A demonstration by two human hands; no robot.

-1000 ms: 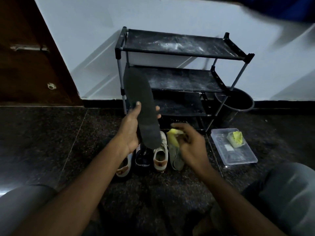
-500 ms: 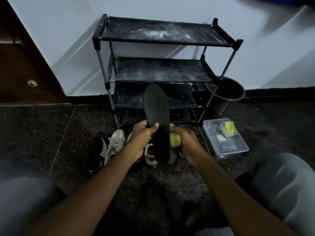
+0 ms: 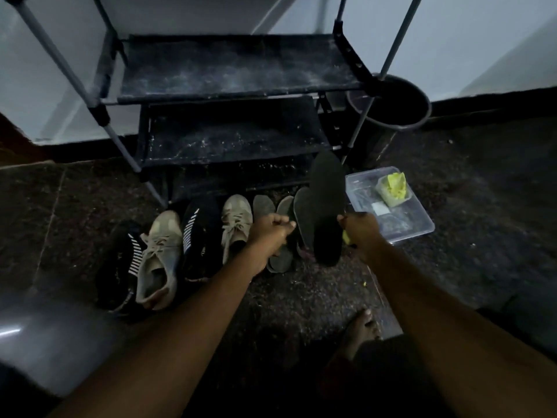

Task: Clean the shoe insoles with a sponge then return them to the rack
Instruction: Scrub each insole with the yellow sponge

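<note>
The right hand point(image 3: 360, 229) grips the black insole point(image 3: 327, 206) by its edge, raised above the floor just in front of the shoe rack point(image 3: 235, 70) — a yellow sponge point(image 3: 346, 237) peeks out beneath its fingers. The left hand point(image 3: 269, 233) is curled into a fist, nothing visible in it, above the grey insoles point(image 3: 262, 205) on the floor.

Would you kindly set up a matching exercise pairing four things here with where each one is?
Things:
1 upright black insole
2 dark bucket
3 clear container
4 left beige shoe

Places:
A free on the floor, right of the grey insoles
B between two black striped shoes
C in the grip of the right hand
D beside the right legs of the rack

Pairs: 1-C; 2-D; 3-A; 4-B
</note>
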